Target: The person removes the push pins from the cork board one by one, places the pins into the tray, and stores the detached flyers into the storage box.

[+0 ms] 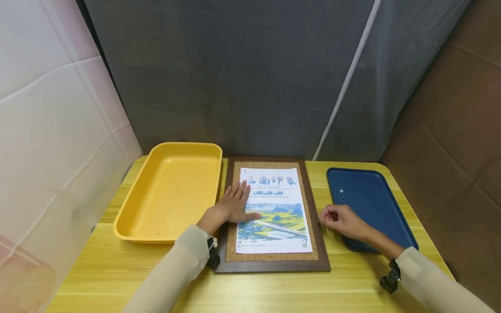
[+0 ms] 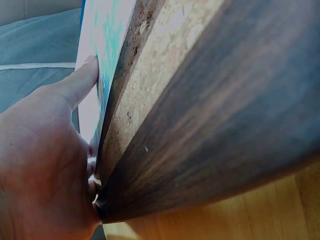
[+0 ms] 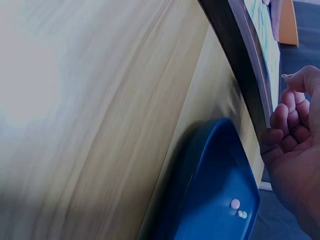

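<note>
A printed poster [image 1: 274,243] with blue and yellow scenery lies on a cork board [image 1: 274,257] in a dark wooden frame [image 1: 270,267]. Small dark dots show near its two upper corners and its lower right. My left hand [image 1: 234,206] rests on the poster's left side, fingers straight and spread; in the left wrist view its thumb [image 2: 80,82] touches the sheet. Beside the frame's right edge, my right hand [image 1: 344,221] pinches a tiny shiny thumbtack [image 3: 286,76] between thumb and fingers, its shape only partly visible. The other fingers curl in.
Left of the board stands a deep yellow tray [image 1: 135,208]. On the right, a shallow blue tray [image 1: 372,204] holds a few small round pieces [image 3: 235,203]. All stand on a light wooden table [image 1: 250,291], with a grey cloth wall [image 1: 219,78] behind.
</note>
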{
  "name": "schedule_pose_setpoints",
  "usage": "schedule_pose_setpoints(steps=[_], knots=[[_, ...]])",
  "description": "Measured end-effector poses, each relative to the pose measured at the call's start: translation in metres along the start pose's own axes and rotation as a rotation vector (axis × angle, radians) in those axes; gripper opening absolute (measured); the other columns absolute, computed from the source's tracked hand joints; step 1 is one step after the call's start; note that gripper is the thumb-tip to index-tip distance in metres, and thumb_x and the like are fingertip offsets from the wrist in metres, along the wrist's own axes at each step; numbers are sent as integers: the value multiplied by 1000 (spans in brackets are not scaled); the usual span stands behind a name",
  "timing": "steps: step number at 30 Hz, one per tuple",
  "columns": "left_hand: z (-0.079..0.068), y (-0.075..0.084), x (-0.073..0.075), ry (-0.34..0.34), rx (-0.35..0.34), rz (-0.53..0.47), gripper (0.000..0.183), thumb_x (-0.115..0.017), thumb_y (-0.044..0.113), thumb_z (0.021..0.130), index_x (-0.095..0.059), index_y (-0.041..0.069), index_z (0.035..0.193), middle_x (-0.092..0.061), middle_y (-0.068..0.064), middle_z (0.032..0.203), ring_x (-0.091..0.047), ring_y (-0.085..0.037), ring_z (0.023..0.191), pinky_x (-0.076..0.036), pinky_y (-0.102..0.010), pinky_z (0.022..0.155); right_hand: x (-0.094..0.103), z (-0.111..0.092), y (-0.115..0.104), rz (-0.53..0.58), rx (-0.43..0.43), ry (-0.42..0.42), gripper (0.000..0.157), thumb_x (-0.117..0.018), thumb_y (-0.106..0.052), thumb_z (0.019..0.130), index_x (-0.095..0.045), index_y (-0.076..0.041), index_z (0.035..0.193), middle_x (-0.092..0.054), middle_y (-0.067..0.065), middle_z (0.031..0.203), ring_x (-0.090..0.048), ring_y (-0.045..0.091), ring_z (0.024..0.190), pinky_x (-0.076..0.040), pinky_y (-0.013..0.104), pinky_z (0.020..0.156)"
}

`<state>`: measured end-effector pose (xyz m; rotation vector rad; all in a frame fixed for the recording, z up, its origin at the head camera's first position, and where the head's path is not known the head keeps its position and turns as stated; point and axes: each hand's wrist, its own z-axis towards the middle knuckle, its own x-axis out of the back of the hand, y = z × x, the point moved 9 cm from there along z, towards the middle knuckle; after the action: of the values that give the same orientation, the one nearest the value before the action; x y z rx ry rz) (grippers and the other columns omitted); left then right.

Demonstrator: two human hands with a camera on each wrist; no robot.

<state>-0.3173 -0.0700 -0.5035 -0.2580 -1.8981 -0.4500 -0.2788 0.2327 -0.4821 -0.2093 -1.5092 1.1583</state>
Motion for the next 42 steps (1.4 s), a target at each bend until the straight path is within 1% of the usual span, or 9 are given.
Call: schedule_pose_setpoints(steps=[5, 10, 13, 17, 24, 28, 33, 38, 42], knots=[[0, 0, 1, 4, 1, -3, 110, -51, 72, 98, -3, 4, 170, 6, -16, 178, 4, -36, 164, 0, -55, 131, 8, -5, 4, -9, -19, 1, 11, -72, 4, 94, -73, -7, 92, -64, -6, 81, -54, 3, 70, -47, 22, 62], [0, 0, 0, 4, 4, -6, 111, -52, 73, 97, -4, 4, 170, 6, -16, 178, 4, -36, 164, 0, -55, 131, 16, -10, 10, -33, -38, 15, 7, -72, 3, 95, -73, -3, 93, -64, -5, 82, -52, 2, 70, -46, 22, 61], [0, 0, 1, 4, 3, -5, 111, -52, 73, 97, -4, 4, 170, 6, -16, 178, 4, -36, 164, 0, -55, 131, 20, -13, 14, -42, -48, 24, 6, -72, 4, 95, -72, -2, 93, -64, -5, 82, -52, 2, 71, -47, 22, 61], [0, 0, 2, 7, 4, -3, 111, -51, 73, 97, -4, 4, 170, 6, -16, 178, 4, -36, 164, 0, -55, 131, 26, -17, 18, -45, -66, 37, 8, -73, 2, 95, -73, -5, 92, -64, -5, 81, -54, 3, 71, -48, 21, 62], [0, -1, 1, 8, 4, -1, 111, -51, 73, 97, -4, 4, 170, 6, -15, 178, 4, -36, 164, -1, -55, 131, 31, -22, 28, -71, -78, 43, 7, -73, 0, 95, -73, -6, 91, -64, -7, 80, -55, 4, 69, -49, 22, 62], [0, 0, 1, 6, 0, -2, 111, -51, 73, 98, -4, 4, 170, 6, -16, 178, 5, -36, 164, -1, -55, 131, 33, -27, 33, -83, -101, 44, 8, -73, 0, 96, -72, -7, 91, -63, -7, 80, -54, 4, 68, -49, 23, 62], [0, 1, 0, 5, 1, -11, 111, -52, 73, 98, -4, 4, 170, 6, -16, 178, 4, -36, 164, 0, -55, 131, 39, -33, 37, -103, -107, 64, 10, -73, -1, 96, -72, -9, 90, -63, -7, 79, -54, 3, 68, -49, 23, 62], [-1, 1, 0, 5, 7, -11, 111, -52, 73, 97, -4, 4, 170, 6, -15, 178, 5, -36, 164, 0, -54, 131, 44, -37, 41, -117, -107, 79, 14, -74, -2, 96, -70, -12, 87, -60, -7, 79, -53, 3, 69, -46, 22, 63], [-1, 1, 1, 6, 8, -8, 110, -51, 73, 98, -4, 5, 170, 6, -15, 178, 5, -35, 164, 0, -54, 132, 48, -40, 45, -123, -124, 85, 14, -74, -3, 96, -70, -13, 87, -59, -6, 79, -52, 4, 70, -44, 21, 64]])
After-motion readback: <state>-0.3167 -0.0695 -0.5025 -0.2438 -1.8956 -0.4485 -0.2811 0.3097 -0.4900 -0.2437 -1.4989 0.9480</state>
